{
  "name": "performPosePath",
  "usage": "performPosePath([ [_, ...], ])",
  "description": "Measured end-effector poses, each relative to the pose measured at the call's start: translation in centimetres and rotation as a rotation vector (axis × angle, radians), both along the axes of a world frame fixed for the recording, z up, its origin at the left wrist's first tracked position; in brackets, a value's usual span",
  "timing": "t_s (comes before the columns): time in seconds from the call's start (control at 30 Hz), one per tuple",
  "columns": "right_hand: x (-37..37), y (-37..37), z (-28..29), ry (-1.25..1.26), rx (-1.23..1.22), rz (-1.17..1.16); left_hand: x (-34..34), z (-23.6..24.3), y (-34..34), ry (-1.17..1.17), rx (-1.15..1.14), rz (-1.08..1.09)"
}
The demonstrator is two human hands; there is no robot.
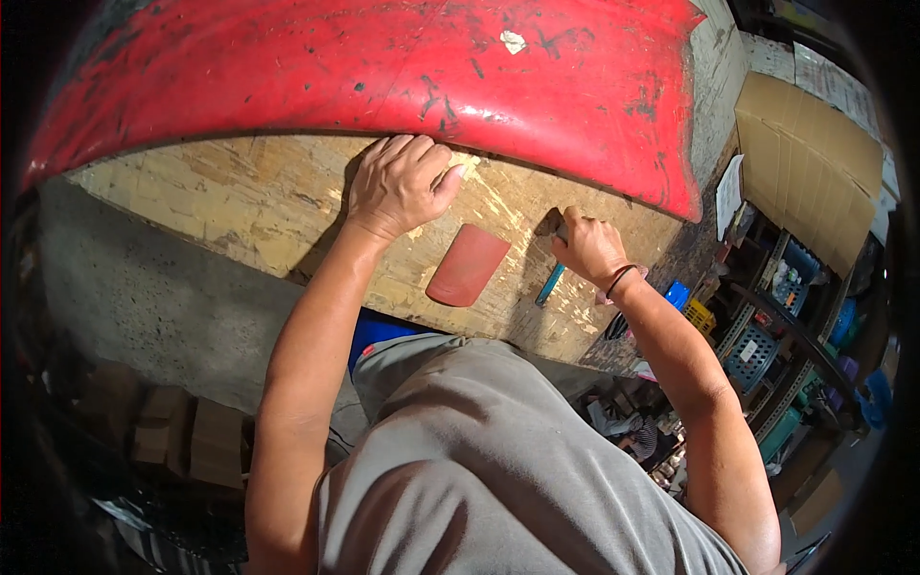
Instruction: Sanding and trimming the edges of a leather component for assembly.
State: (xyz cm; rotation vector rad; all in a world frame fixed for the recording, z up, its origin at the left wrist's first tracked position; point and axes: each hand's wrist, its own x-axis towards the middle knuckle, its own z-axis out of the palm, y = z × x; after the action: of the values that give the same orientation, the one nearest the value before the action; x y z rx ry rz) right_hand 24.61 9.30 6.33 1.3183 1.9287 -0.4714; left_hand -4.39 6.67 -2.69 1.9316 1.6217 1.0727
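Observation:
My left hand [404, 184] rests on the wooden bench top with its thumb apart. Its fingertips meet the near edge of a scuffed red sheet [383, 72], and they look empty. To the right, my right hand [590, 251] is closed around a slim tool with a teal handle [549, 285]. The handle's end pokes out below the fist; the tool's other end is mostly hidden by the fingers, so its kind is unclear. Between both hands lies a flat brick-red piece [468, 265] with a rounded lower end, touched by neither.
Worn plywood [220, 192] forms the bench, its near edge running in front of my body. At right stand a large cardboard sheet [810, 163] and shelves with plastic baskets [750, 356]. Cardboard boxes [216, 441] sit at lower left. A white scrap [513, 41] lies on the red sheet.

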Motion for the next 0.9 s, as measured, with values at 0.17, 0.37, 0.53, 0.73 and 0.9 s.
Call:
performPosePath([
  [0.17,-0.3,-0.2,-0.3,-0.021,0.01,-0.005,0.1,-0.3,-0.1,-0.041,0.007,0.016],
  [0.37,-0.3,-0.4,-0.9,-0.046,0.004,0.048,-0.2,-0.4,-0.2,-0.096,-0.011,0.016],
  [0.53,-0.7,-0.1,-1.1,-0.07,0.007,-0.099,-0.1,-1.3,-0.5,-0.232,0.044,0.038],
  [0.73,-0.7,-0.3,-1.1,-0.036,0.043,-0.418,-0.6,-1.1,-0.6,-0.315,-0.033,0.033],
  [0.9,0.0,-0.1,-0.8,-0.048,-0.026,-0.007,-1.6,-0.5,-0.7,-0.341,-0.107,-0.048],
])
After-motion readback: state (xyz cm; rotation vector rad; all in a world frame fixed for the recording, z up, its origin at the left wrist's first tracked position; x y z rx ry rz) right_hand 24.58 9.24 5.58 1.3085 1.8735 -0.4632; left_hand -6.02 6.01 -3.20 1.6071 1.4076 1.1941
